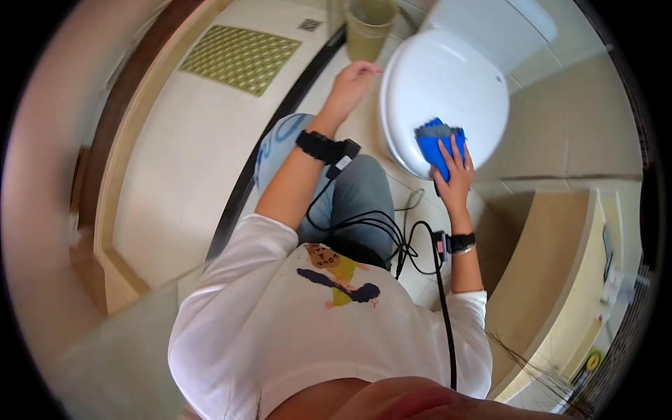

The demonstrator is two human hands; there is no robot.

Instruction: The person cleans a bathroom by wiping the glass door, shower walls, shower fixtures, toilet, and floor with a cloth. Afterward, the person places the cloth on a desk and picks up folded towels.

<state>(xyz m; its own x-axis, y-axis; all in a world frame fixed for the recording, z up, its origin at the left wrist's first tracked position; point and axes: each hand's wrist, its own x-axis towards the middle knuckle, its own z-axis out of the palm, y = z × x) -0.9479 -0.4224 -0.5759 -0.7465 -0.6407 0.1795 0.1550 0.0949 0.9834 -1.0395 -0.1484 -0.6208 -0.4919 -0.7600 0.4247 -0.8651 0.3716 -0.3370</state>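
Observation:
My right hand presses a blue and grey cloth against the front part of the white toilet lid, fingers spread over the cloth. The lid is down. My left hand hangs beside the left edge of the toilet, holding nothing that I can see. Its fingers are loosely bent and partly hidden behind the back of the hand, with the tips pointing toward the lid.
Black cables run from the wrist straps across my lap. A bin stands left of the toilet. A green mat lies on the shower floor beyond a dark sill. A cabinet stands at the right.

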